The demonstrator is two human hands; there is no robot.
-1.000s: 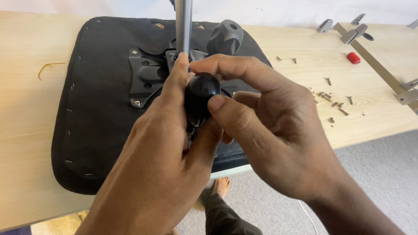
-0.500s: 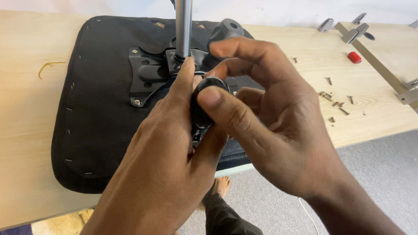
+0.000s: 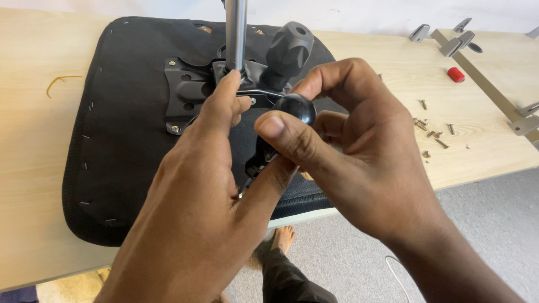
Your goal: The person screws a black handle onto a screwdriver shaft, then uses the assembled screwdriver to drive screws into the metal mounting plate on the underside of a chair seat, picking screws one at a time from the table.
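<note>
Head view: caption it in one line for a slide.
Right hand pinches a round black knob while the left hand steadies the lever over an upturned black chair seat on a wooden table.

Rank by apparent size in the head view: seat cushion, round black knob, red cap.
1. seat cushion
2. round black knob, though it sits nearer the camera, pinched by the right hand
3. red cap

No packages, labels, signs or screens are visible in the head view. No printed or displayed surface appears on the wooden table [image 3: 33, 140], the upturned black seat cushion [image 3: 123, 140] or the grey floor [image 3: 483, 213].
</note>
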